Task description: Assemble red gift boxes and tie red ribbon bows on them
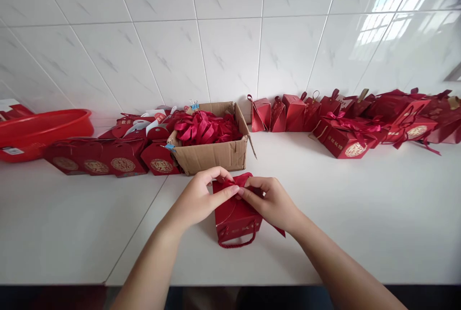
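Note:
A red gift box (236, 216) with a rope handle (237, 244) on its near side rests on the white table in front of me. Red ribbon (245, 178) lies across its top, and one pointed tail hangs past the right side. My left hand (203, 197) pinches the ribbon from the left, thumb and fingers closed. From the right, my right hand (272, 199) pinches it too, and the two thumb tips meet over the box. The ribbon's exact form between the fingers is partly hidden.
Behind the gift box stands an open cardboard box (212, 157) full of red ribbons (207, 127). Several red boxes (124, 163) line its left, near a red plastic basin (46, 130). Ribboned gift boxes (345, 139) and small red boxes (261, 114) stand right, along the tiled wall (230, 51).

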`<state>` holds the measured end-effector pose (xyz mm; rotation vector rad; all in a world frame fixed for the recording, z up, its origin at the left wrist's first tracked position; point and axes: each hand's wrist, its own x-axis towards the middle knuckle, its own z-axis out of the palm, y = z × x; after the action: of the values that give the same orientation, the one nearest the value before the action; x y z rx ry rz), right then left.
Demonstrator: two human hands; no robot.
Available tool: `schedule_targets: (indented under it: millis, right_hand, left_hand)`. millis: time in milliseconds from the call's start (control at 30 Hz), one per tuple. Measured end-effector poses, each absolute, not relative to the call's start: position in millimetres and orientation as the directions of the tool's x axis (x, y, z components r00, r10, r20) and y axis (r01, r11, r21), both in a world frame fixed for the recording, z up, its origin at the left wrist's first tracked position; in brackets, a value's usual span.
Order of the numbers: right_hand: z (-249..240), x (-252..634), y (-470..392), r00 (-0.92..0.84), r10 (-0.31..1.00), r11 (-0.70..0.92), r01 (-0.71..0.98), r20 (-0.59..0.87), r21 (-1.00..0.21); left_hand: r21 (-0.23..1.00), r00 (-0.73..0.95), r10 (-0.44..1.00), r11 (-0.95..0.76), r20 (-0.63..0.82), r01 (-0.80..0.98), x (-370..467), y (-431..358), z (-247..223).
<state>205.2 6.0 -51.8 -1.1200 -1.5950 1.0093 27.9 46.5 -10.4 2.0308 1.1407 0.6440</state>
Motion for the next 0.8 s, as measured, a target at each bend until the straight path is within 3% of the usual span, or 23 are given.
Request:
schedule_targets:
  millis: [133,433,800]
  right_hand:
    - [-50,204,4,-0.148,0.971,0.211,0.164,0.188,-0.964]
    - [-58,196,3,0.008,0.979,0.205,0.075,0.206,-0.976]
    - [-67,188,0,0.111,0.876,0.389,0.415,0.470,-0.823]
  left_hand:
    - [0.835,0.505,0.849,-0.383,0.151,0.395,29,46,-19]
    - [0.853,0.480,0.847,-0.412,0.229,0.321,28,40,-31]
    - [0.822,0.447,0.840,-0.471,0.307,0.320,28,43,-36]
